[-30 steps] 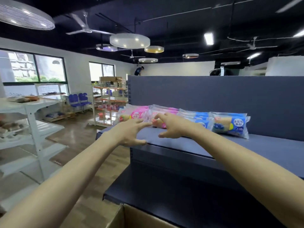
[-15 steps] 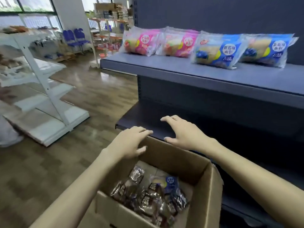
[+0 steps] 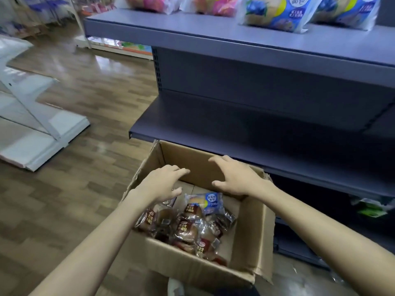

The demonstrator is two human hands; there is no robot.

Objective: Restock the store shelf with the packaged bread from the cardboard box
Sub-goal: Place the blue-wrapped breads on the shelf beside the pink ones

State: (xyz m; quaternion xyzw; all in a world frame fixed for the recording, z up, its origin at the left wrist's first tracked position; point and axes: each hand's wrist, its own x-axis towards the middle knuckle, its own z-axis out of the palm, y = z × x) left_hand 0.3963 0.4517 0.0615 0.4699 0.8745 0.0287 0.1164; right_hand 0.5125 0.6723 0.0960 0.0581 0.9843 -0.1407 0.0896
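An open cardboard box [image 3: 250,229] stands on the floor before the grey shelf unit. Inside lie several brown bread packs [image 3: 186,227] and one blue-labelled pack [image 3: 210,201]. My left hand [image 3: 161,182] hovers over the box's left part with fingers spread, holding nothing. My right hand [image 3: 237,176] hovers above the box's far side, fingers spread too. On the upper shelf [image 3: 213,37] lie pink bread packs [image 3: 154,3] and blue bread packs [image 3: 277,13]. The middle shelf [image 3: 235,133] carries nothing.
A white shelf rack [image 3: 32,116] stands on the wooden floor at the left. A green-labelled item [image 3: 372,208] lies low on the right under the middle shelf. More store racks show at the top left.
My view has tilted down from the upper shelf to the box. Both hands have come down from the shelved packs and now hover over the box's opening.
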